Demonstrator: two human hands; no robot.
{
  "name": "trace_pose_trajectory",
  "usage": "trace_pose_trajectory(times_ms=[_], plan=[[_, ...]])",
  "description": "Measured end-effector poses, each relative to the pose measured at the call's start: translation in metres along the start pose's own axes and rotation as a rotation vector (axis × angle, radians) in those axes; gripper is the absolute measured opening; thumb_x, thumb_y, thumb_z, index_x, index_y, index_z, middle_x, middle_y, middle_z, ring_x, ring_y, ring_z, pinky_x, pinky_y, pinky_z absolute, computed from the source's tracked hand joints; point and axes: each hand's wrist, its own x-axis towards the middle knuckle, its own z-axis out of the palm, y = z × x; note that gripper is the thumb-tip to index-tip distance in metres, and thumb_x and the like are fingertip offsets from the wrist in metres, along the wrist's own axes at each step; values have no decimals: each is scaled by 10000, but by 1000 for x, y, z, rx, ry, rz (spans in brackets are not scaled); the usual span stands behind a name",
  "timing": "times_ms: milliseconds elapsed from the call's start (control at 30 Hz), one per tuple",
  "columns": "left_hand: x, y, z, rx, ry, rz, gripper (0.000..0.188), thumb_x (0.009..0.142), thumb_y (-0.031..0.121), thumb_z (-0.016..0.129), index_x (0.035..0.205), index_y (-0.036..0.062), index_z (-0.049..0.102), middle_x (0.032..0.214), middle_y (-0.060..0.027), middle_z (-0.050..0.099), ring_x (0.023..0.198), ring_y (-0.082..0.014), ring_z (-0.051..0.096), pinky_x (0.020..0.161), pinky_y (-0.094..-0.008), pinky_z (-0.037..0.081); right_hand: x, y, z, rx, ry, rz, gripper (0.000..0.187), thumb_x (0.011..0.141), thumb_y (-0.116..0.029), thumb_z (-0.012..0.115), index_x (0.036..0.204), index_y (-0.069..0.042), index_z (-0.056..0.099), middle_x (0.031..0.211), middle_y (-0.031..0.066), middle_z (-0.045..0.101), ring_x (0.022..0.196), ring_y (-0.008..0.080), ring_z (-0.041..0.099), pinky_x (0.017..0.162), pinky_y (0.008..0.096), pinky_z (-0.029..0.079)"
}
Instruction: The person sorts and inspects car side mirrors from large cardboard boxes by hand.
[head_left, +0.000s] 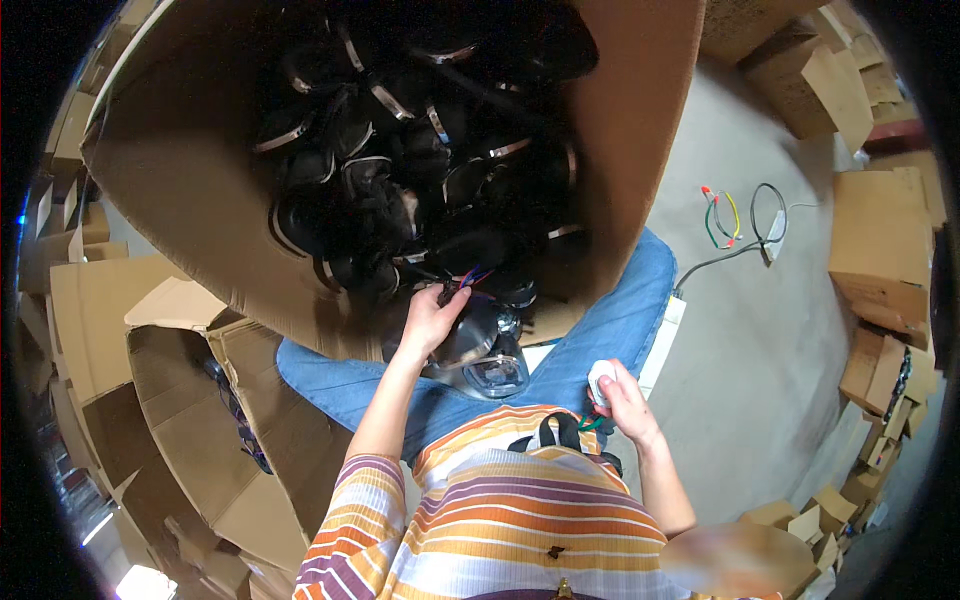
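Note:
My left hand (430, 320) is closed on a bundle of thin coloured wires (474, 276), red and blue-purple among them, at the near edge of a big cardboard box. Just below it, on my lap, lies a black rounded unit (466, 340) with shiny metal parts and a clear, glossy end piece (497, 376). Out by my right thigh, my right hand (630, 408) grips a small white object (602, 382), its kind unclear. Green wire (592, 424) shows beneath that hand. Inside the box are several black units (385, 190) with shiny bands, partly lost in shadow.
The large cardboard box (640, 150) tilts open toward my lap. At left stands another open carton (180, 400) with dark cabled items (245, 430) inside. Coloured wires (722, 218) and a power strip (775, 238) with a black cable lie on the grey floor. Cartons line the right.

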Motion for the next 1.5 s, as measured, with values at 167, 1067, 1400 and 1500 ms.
trace_pose_trajectory(times_ms=[167,1067,1400,1500], plan=[[-4,-6,-15,520,45,20,267,709,229,553,777,-29,559,693,-216,545,671,-331,548,585,-321,422,-2,1,2,-46,-38,1,171,832,-205,378,879,-51,434,731,14,476,624,61,443,495,176,383],[-26,30,-56,-300,-378,-29,164,797,57,453,903,3,566,639,-9,538,641,-52,484,622,-186,392,4,-11,12,-134,-67,-15,189,829,-209,385,846,-26,427,663,16,464,541,71,425,477,207,358],[-47,30,-30,205,-280,496,229,662,12,571,883,64,547,739,-85,507,656,-227,519,552,-279,424,4,-13,12,-331,-77,-203,252,655,-55,515,891,-37,428,728,15,461,673,91,439,584,213,375],[-52,37,-25,422,-288,545,284,596,-10,577,864,74,539,741,-69,484,645,-226,513,553,-304,419,2,-9,10,-189,-84,-116,308,600,-5,487,899,-28,418,726,23,461,682,109,444,630,227,372]])
